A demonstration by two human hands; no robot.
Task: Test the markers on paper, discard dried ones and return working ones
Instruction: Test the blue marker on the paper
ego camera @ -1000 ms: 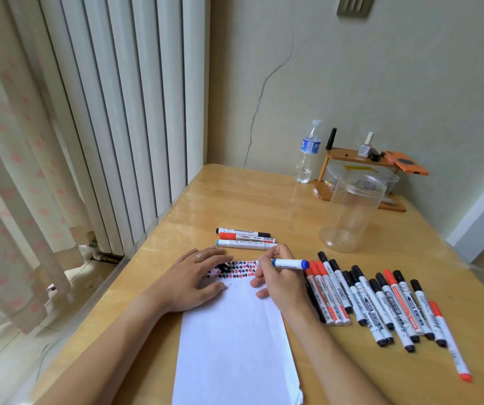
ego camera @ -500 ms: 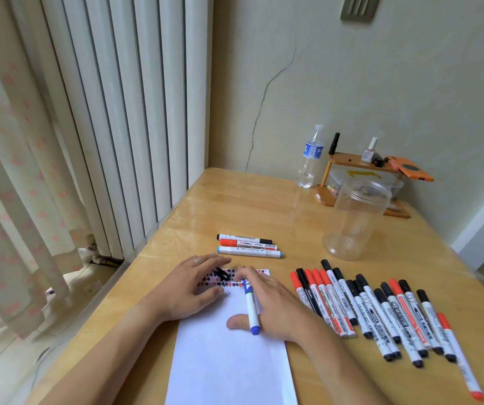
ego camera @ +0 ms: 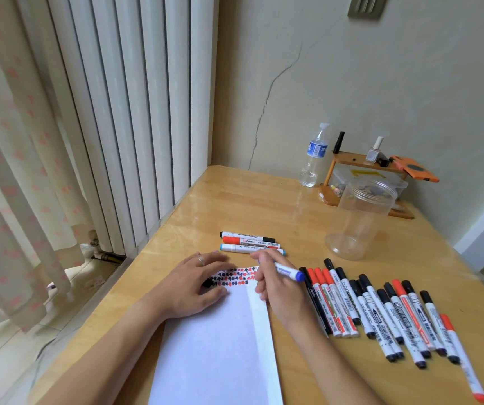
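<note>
The blue marker, judged light, rigid and smooth, is held mid-barrel in the right hand grip (cap end toward 3 o'clock), while the left hand is spread flat, holding nothing, on the paper.

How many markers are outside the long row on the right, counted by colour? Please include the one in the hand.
Black: 1, the black marker beyond the paper
Red: 1, the red marker beside it
Blue: 2, the lying blue marker and the held blue marker in the right hand
Total: 4
</note>
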